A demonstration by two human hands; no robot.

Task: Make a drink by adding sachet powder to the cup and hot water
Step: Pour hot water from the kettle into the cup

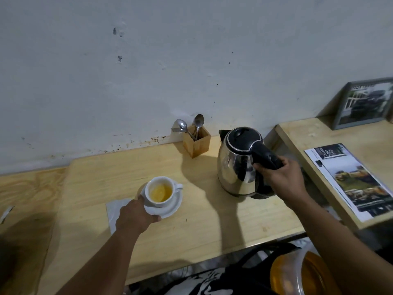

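A white cup (156, 201) with yellow liquid inside stands on a white saucer (172, 207) near the middle of the wooden table (202, 226). My left hand (136, 216) grips the saucer's near left rim, thumb under the front edge. To the right, a shiny steel kettle (234, 167) with a black lid stands upright on its base. My right hand (280, 177) is wrapped around the kettle's black handle. A white napkin (113, 209) lies under my left hand. No sachet can be made out near the cup.
A wooden holder (196, 142) with spoons and a fork stands against the wall behind the kettle. A raised shelf at right carries a printed leaflet (348, 179) and a framed picture (363, 103). A torn scrap (6, 213) lies at far left. Bags sit below the table's front edge.
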